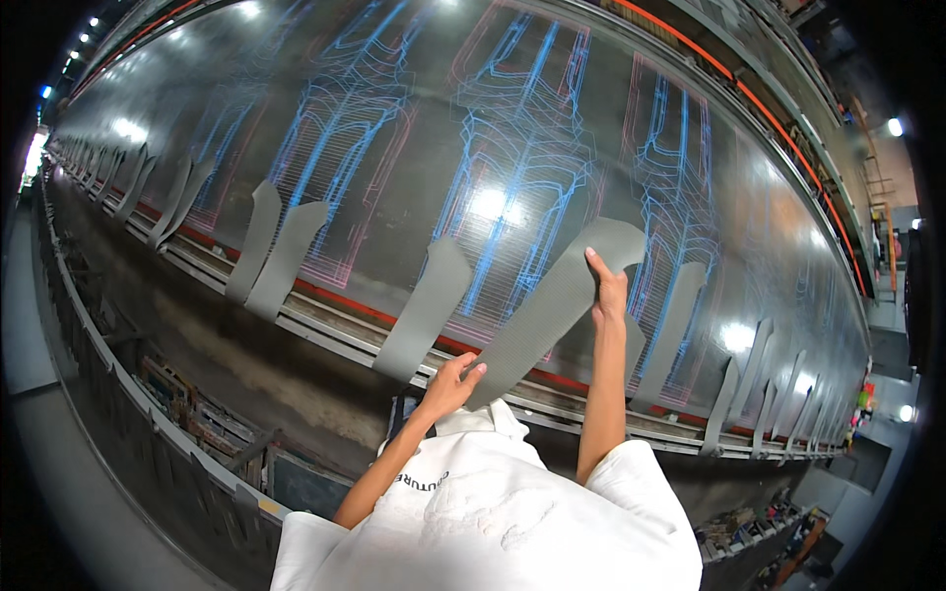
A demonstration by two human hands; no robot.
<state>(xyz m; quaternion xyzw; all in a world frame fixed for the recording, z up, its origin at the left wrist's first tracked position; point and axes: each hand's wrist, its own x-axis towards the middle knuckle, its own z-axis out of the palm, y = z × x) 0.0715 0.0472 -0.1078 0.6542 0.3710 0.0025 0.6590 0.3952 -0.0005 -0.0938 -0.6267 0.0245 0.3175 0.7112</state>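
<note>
Fabric panel, probably light and flexible; hold by opposite ends: right hand pinches upper edge, left hand grips lower edge.

1. A long, grey, finely textured panel broadens at its far end into a curved, cornered tip.
2. Spread nearly flat, the panel slants from lower left to upper right, its near end at the front edge of the bench.

Right hand partly hidden, shirt cut off
</note>
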